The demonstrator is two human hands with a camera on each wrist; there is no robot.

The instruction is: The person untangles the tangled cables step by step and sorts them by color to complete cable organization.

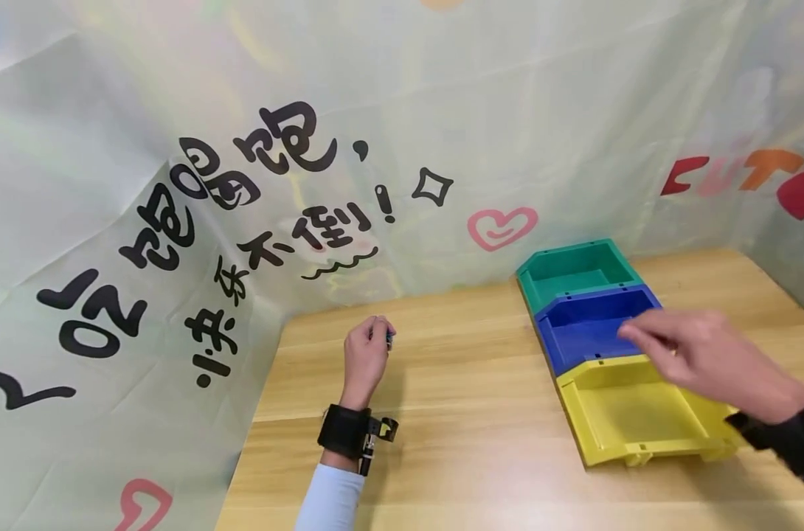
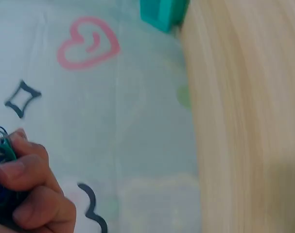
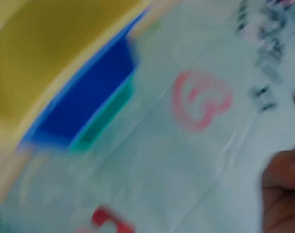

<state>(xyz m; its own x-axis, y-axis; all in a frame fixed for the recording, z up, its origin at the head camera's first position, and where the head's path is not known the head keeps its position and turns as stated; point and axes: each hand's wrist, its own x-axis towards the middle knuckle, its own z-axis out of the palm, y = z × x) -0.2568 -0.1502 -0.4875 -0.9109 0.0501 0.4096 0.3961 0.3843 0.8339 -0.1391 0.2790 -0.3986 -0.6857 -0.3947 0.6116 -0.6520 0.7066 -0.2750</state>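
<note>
My left hand (image 1: pixel 367 352) is raised over the left part of the wooden table, its fingers curled round a bunch of small wire-looped clips (image 2: pixel 2 148). Green, blue and dark parts of the clips show past the fingers; their exact kind is unclear. My right hand (image 1: pixel 697 358) hangs above the blue bin (image 1: pixel 584 328) and the yellow bin (image 1: pixel 641 413), thumb and bent forefinger close together. Motion blurs it, and whether it pinches something cannot be told. In the right wrist view only part of that hand (image 3: pixel 286 182) shows at the edge.
A green bin (image 1: pixel 571 271) stands behind the blue one, the three bins in a row on the table's right side. The wooden table (image 1: pixel 468 413) meets a printed cloth backdrop (image 1: pixel 409 88) at the back and left.
</note>
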